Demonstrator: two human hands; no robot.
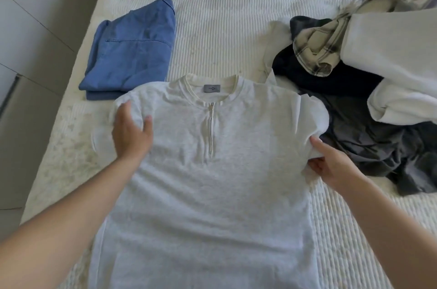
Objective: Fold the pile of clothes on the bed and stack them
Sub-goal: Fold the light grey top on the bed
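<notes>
A pale grey T-shirt (212,182) with a short zip at the neck lies face up on the bed, collar away from me. My left hand (131,135) holds its left sleeve, thumb and fingers curled round a fold of the fabric. My right hand (331,166) pinches the right sleeve, which is bunched and lifted a little. A folded blue shirt (132,50) lies at the far left. The unfolded pile (354,71) sits at the right: dark garments, a plaid shirt and white pieces.
The bed (224,5) has a white ribbed cover. Its left edge runs beside a pale tiled floor (28,40). The T-shirt's right sleeve overlaps the dark clothes of the pile.
</notes>
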